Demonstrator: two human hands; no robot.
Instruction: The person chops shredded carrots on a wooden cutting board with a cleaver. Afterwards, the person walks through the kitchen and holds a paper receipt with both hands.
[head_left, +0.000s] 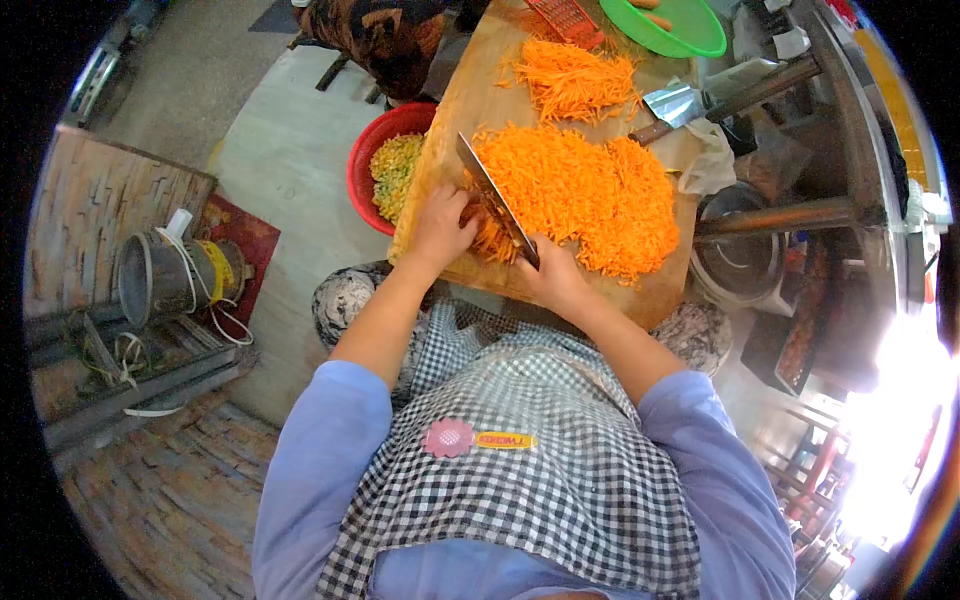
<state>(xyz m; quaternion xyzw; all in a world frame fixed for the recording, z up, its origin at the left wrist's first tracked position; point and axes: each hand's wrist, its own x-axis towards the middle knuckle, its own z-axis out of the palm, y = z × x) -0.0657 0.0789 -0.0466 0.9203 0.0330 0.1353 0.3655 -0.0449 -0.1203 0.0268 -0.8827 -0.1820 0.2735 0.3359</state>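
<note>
A wooden board (455,120) carries heaps of shredded carrot (590,190), a red grater (566,20) and a green basket (668,40).

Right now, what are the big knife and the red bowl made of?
The big knife: likely steel, dull and smooth, since its thin blade looks grey with a pale edge. The red bowl: probably plastic, smooth, judging by its bright, even colour, but not certainly.

Orange shredded carrot (570,195) lies heaped on the wooden board (455,100) beneath and beside a broad-bladed knife (492,190).
</note>
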